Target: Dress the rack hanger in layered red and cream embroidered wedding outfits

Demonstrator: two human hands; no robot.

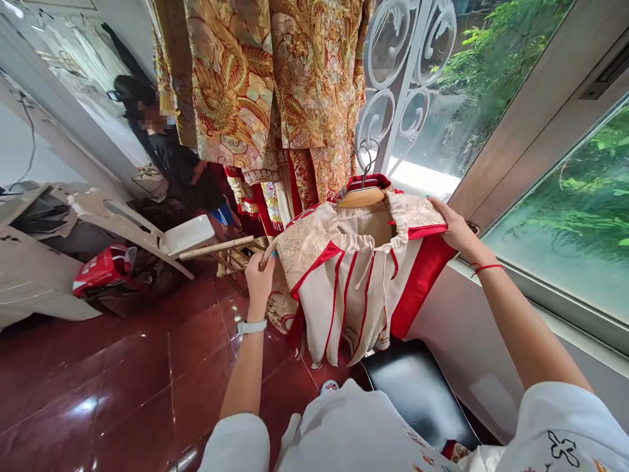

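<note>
A cream garment with red trim and gold embroidery [327, 308] hangs on a wooden hanger [362, 198]. Its gathered waistband and cords lie across the front, over a red-collared part at the top. My left hand [259, 278] pinches the garment's left edge, with the thumb on top. At the opposite edge, my right hand [455, 228] grips the fabric near the right shoulder, its fingertips partly hidden behind the cloth. Between both hands the garment is spread wide, with its lower panels hanging down.
Ornate gold robes [230, 85] hang behind, beside a white scrolled metal frame [388, 78]. A window [565, 216] lies to the right. A black-seated chair [417, 387] stands below the garment. To the left are a bamboo rack [223, 248], a red bag [105, 269] and a dark-clothed person [171, 154].
</note>
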